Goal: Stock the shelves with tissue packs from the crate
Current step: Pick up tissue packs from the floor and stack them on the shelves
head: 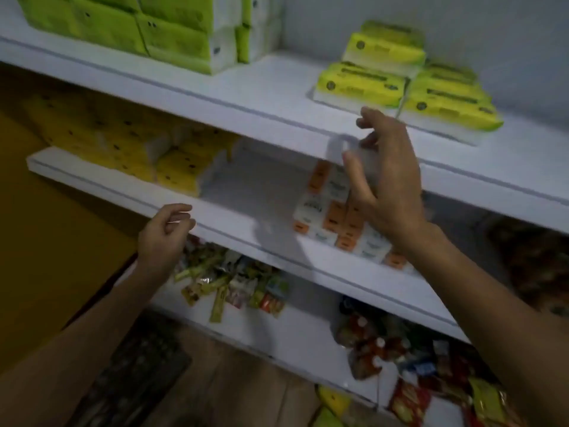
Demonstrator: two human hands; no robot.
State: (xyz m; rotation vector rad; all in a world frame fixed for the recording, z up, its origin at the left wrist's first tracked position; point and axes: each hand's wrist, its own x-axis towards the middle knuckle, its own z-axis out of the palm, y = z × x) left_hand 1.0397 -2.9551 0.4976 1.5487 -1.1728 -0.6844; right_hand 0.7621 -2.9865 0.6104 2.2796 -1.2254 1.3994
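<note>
Tissue packs [363, 83] already line two shelves [246, 208]. At centre right, the right hand [388, 177] grips another pack [348, 147] above the orange-white stack [326, 217]. The left hand [164, 232] is loosely curled and empty. Gaps remain to fill.

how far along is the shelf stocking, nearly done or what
Partway, it seems. Done: green packs and yellow-green packs sit on the top shelf, yellow packs on the middle shelf. In hand: the right hand grips an orange-white pack on the middle shelf; the left hand holds nothing. Left: bare stretches on both shelves; what the crate still holds can't be seen.
</note>
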